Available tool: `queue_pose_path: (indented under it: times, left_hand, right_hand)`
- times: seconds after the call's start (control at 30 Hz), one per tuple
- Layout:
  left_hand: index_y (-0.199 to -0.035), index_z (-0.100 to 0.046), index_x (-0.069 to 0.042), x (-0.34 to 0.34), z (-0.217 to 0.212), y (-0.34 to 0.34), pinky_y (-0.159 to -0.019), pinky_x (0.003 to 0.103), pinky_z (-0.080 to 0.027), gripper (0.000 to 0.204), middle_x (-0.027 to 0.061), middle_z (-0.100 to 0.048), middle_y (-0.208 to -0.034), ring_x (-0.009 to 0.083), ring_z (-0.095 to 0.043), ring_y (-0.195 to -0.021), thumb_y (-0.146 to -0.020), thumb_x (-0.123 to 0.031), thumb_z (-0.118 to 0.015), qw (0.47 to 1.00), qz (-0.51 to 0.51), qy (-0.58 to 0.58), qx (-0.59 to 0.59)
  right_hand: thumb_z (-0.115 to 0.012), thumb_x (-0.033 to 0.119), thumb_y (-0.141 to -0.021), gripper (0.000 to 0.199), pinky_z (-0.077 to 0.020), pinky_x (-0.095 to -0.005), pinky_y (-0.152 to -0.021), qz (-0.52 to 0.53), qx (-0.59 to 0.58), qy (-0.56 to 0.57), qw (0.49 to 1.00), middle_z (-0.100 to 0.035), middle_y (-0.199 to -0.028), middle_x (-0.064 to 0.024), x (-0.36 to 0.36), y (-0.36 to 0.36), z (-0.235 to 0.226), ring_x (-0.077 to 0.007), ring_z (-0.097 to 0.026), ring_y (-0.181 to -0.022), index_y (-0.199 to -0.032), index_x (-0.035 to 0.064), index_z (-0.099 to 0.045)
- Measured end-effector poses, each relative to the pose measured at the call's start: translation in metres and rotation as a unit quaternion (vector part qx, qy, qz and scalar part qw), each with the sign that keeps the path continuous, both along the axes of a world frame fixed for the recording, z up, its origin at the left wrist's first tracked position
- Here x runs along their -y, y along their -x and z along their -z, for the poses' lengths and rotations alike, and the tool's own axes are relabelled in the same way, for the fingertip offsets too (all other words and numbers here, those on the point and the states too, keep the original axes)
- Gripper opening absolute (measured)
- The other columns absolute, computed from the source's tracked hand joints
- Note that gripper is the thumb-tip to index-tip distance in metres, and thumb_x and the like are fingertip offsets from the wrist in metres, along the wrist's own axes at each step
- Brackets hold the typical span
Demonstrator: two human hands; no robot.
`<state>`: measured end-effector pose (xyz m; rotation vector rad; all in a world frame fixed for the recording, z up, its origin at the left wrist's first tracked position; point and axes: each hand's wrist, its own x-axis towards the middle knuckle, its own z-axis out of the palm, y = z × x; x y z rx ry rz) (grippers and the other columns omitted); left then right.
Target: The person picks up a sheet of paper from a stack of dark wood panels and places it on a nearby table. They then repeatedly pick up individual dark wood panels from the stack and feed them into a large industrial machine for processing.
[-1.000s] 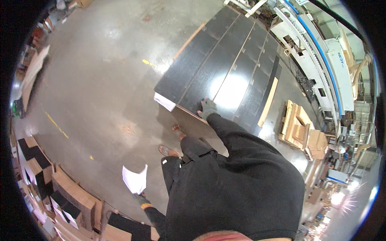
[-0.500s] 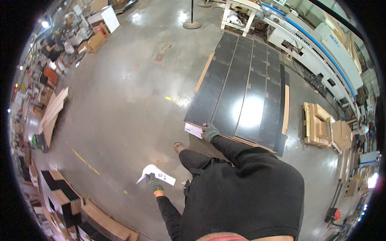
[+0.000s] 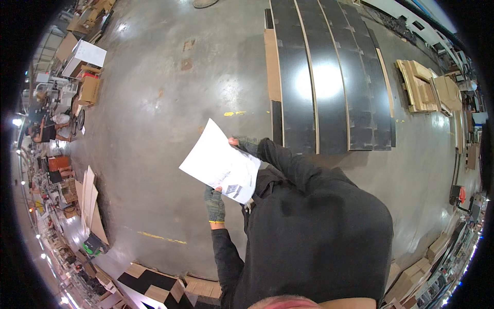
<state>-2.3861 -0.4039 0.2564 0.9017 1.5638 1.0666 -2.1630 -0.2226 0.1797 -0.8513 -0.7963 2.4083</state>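
A white sheet of paper (image 3: 213, 154) is held out in front of my body, slightly curled, with a printed drawing near its lower right corner. My left hand (image 3: 214, 203), in a grey knit glove with a yellow cuff edge, pinches the sheet's lower edge. At the upper right edge my right hand (image 3: 246, 144), gloved in grey too, grips the paper; part of its fingers is hidden. Just beyond my right arm lies a large stack of long black panels (image 3: 329, 118) with light-coloured edges.
Wooden frames and panels (image 3: 418, 85) lie at the far right. Black and wood-toned pieces (image 3: 154, 286) stand near the lower edge. Leaning boards (image 3: 91, 203) and cardboard boxes (image 3: 88, 90) line the left side. A person (image 3: 43, 131) is at the far left.
My right hand has left the panel stack's near corner and come to the paper. My left hand has moved the paper up and right, and my view has turned.
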Motion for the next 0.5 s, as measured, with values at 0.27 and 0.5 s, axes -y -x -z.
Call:
queue_pose_path:
  times: [0.27,0.5]
  left_hand:
    - [-0.133,-0.049,0.004,-0.114,0.015,0.108,-0.099,0.038,-0.046,0.061,0.0147,-0.057,-0.127,0.0266,-0.056,-0.116,-0.087,-0.031,-0.068,0.984,-0.125,-0.004,0.124]
    - [-0.129,-0.054,0.005,-0.306,0.000,0.175,-0.096,0.037,-0.047,0.051,0.0125,-0.058,-0.124,0.0229,-0.056,-0.111,-0.095,-0.031,-0.065,0.987,-0.079,-0.043,0.136]
  right_hand:
    - [-0.069,0.038,-0.089,0.033,-0.0486,-0.0336,-0.078,-0.022,0.196,-0.374,0.906,-0.065,-0.088,-0.0052,-0.172,0.127,-0.061,-0.0154,-0.061,-0.085,-0.099,0.0064,-0.065]
    - [-0.067,0.027,-0.090,0.025,-0.0483,-0.0322,-0.073,0.094,0.264,-0.401,0.872,-0.063,-0.082,-0.0045,-0.302,0.186,-0.087,-0.0134,-0.058,-0.079,-0.095,0.0032,-0.064]
